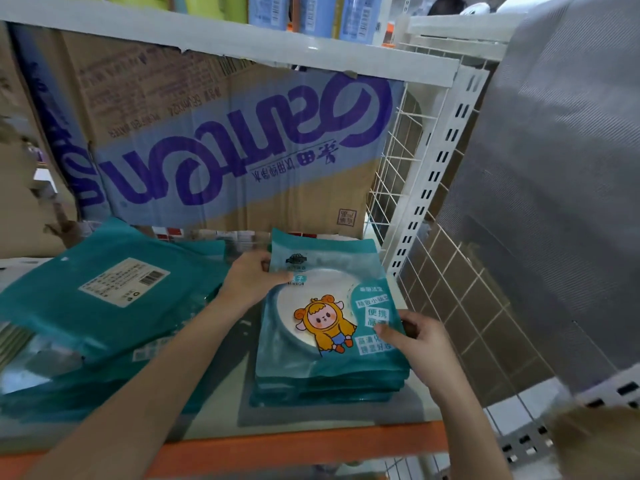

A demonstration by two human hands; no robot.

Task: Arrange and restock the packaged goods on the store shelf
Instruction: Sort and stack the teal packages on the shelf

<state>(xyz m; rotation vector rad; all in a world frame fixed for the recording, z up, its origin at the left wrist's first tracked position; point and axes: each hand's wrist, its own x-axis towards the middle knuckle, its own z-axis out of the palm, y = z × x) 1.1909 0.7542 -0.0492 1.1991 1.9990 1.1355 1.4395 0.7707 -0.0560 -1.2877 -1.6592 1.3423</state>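
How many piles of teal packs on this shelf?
2: right pile, gripped by left hand and right hand; left pile, label up. Others may be hidden.

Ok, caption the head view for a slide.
Left hand and right hand hold the top teal mirror pack on its stack.

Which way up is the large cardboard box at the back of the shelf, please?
Upside down: the big purple logo and the smaller print on the cardboard box all read inverted.
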